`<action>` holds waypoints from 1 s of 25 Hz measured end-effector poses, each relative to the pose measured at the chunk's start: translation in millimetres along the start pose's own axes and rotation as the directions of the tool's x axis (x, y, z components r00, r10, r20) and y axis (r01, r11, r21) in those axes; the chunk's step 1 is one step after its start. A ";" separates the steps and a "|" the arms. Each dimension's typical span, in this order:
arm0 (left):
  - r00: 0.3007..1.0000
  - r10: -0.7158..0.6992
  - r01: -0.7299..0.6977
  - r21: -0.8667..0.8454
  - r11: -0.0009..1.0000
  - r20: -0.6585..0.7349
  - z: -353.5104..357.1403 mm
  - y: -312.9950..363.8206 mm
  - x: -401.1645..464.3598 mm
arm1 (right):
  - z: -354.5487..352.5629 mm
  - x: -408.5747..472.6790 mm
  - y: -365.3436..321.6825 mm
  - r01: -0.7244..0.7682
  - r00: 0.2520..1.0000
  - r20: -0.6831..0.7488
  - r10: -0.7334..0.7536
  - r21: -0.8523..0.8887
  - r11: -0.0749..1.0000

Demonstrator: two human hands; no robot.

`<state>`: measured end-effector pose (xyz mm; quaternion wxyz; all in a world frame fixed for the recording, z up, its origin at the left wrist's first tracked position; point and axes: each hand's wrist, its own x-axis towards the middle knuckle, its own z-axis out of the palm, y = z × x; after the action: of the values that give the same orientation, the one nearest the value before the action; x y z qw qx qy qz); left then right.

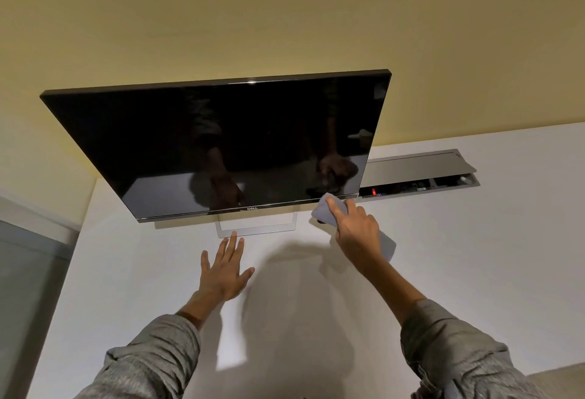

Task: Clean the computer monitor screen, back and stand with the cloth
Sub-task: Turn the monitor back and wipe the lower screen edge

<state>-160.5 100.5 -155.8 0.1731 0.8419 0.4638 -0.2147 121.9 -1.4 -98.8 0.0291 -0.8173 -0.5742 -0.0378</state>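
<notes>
A black, switched-off monitor [221, 139] stands on a white desk [459, 256] against a yellow wall. Its silver frame stand [256, 229] shows below the bottom bezel; the monitor's back is hidden. My right hand [356, 230] grips a pale grey cloth [327, 208] and holds it at the lower right corner of the screen, against the bottom edge. My left hand [226, 267] is spread flat, fingers apart, just in front of the stand's base, fingertips nearly at it, holding nothing.
An open cable box [418, 177] with a raised grey lid is set into the desk to the right of the monitor, a small red light inside. The desk's left edge drops to a grey floor area [28, 287].
</notes>
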 end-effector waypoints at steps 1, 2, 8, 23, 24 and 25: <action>1.000 0.002 -0.002 -0.002 1.000 0.000 -0.1 0.0 0.0 | -3.8 1.6 5.9 -0.059 0.994 0.097 0.058 0.007 0.998; 1.000 0.002 -0.002 0.003 1.000 0.000 -0.5 0.1 -0.2 | -7.3 2.4 12.3 -0.116 0.977 0.179 0.112 0.012 0.993; 1.000 -0.010 0.010 0.012 1.000 0.001 0.1 1.5 0.6 | -16.8 -0.1 27.2 -0.368 0.910 0.242 0.337 0.097 0.925; 0.994 -0.023 0.023 0.000 1.000 -0.109 -4.6 13.8 -1.7 | -22.4 -10.8 -27.6 -0.395 0.916 0.329 0.228 0.839 0.374; 0.986 -0.018 0.012 -0.035 0.999 -0.164 -7.9 22.5 -2.3 | -22.4 -10.7 -28.6 -0.468 0.877 0.405 0.257 0.842 0.268; 0.977 0.002 -0.027 -0.113 0.993 -0.215 -15.6 35.6 -5.9 | -22.4 -10.3 -29.1 -0.522 0.844 0.457 0.281 0.821 0.232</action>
<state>-129.8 85.9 -136.2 0.1718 0.8521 0.4854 -0.0940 90.4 -3.2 -77.3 0.4315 -0.7715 -0.2598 0.3888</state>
